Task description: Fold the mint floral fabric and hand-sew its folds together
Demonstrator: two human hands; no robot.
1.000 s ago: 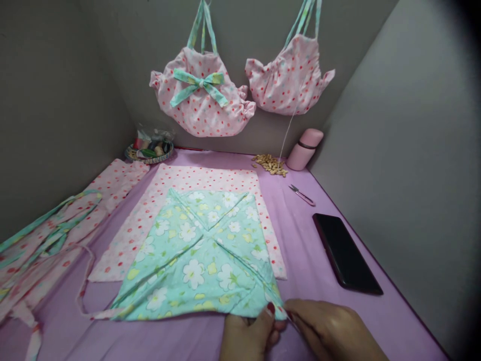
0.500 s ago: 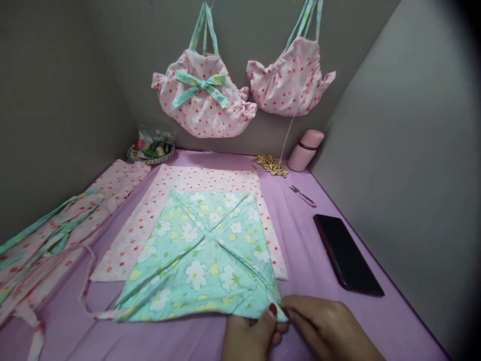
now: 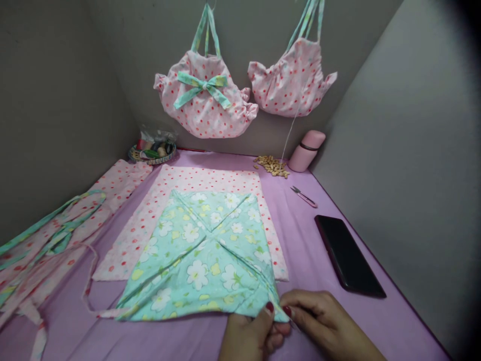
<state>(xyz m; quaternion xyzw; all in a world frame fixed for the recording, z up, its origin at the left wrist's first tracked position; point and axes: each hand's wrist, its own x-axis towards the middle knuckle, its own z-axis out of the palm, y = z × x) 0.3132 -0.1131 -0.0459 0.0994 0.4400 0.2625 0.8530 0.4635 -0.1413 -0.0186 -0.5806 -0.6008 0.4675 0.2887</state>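
A mint-green floral cloth (image 3: 197, 275) with diagonal seams meeting at its centre lies flat before me. Its near right corner is pinched by my left hand (image 3: 252, 331), with the thumb on top and the other fingers beneath. At the tip of that same corner, my right hand (image 3: 326, 318) is closed, thumb and forefinger pressed together. Whatever sits between those fingertips is too small to make out. A thin pink tie (image 3: 87, 291) runs out from the cloth's near left corner. Under the cloth's far part is a pink dotted cloth (image 3: 130, 235).
A black phone (image 3: 349, 255) and thread snips (image 3: 303, 196) lie to the right. Peanuts (image 3: 271, 165) and a pink flask (image 3: 306, 151) are at the back. A basket (image 3: 153, 160) stands back left, near dotted fabric (image 3: 108, 193). Two dotted pouches (image 3: 206, 118) hang on the wall.
My right hand has shifted slightly away from the corner, with its fingertips still close to it. My left hand keeps its pinch on the cloth.
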